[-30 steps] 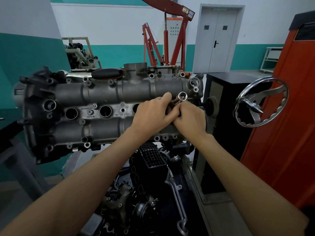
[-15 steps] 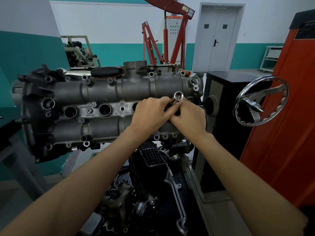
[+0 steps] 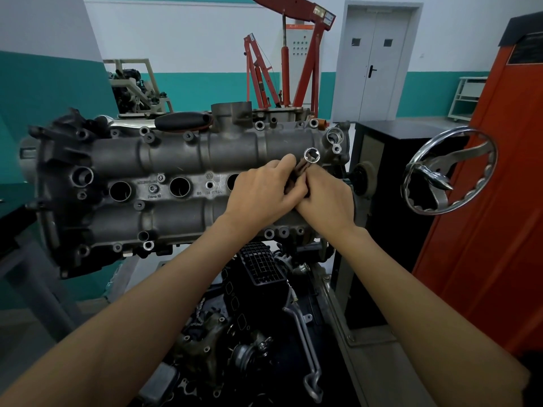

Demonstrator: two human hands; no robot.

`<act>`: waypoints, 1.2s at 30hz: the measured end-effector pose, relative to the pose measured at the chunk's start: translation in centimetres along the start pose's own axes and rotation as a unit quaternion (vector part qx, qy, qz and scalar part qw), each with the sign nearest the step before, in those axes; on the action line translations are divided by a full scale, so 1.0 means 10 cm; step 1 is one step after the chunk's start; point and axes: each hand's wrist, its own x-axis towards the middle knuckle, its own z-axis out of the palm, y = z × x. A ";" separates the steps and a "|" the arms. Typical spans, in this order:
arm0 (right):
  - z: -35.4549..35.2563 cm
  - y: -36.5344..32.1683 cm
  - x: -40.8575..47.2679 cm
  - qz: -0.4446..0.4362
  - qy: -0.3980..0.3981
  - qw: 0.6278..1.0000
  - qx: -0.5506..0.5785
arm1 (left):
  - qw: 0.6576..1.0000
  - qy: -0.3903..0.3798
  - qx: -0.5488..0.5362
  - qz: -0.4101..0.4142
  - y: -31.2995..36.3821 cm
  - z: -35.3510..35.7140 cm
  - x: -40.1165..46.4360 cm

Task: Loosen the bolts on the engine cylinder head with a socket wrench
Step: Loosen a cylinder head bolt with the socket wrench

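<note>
- Both hands meet over the right end of the cylinder head (image 3: 176, 160); the left hand (image 3: 261, 192) and the right hand (image 3: 327, 198) press knuckle to knuckle, fingers curled inward around one tool
- That tool is the socket wrench (image 3: 305, 165); only its upper part shows, a dark shaft rising out of the joined grip and tilting up and away from the person
- At the tip sits the socket (image 3: 312, 155), a bright metal ring with its open mouth facing the camera; it stands just above the fingertips of the left hand, apart from any bolt
- The grip of each hand is clenched on the wrench; the left wraps it from the left side, the right from the right; the handle end is hidden inside the palms
- The cylinder head lies lengthwise, stretching far to the left of the grip; three round plug wells are visible in a row along its middle, a fourth half covered by the left hand
- Small bolts (image 3: 283, 232) sit along the near edge, just below the grip; more run along the far edge above it
- Up and right of the socket, at the corner of the head, a shiny round port (image 3: 335, 136) catches the light
- Right of the grip, a chromed handwheel (image 3: 449, 174) stands before an orange cabinet (image 3: 482, 230); between them and the hands, a black box-shaped stand (image 3: 382, 148)
- Beyond the grip, a red engine hoist (image 3: 293, 63) rises against the white and teal wall; a grey double door (image 3: 379, 60) stands right of it
- Below the grip, dark engine parts (image 3: 258, 318) hang under the head
</note>
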 end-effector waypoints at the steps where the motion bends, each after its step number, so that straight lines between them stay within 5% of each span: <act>1: 0.01 0.00 0.00 0.002 -0.002 1.000 -0.009 | 1.000 0.000 0.002 0.000 0.00 0.00 0.00; 36: -0.03 -0.03 -0.01 -0.017 0.013 1.000 0.014 | 0.999 0.007 -0.036 -0.022 -0.02 -0.01 0.00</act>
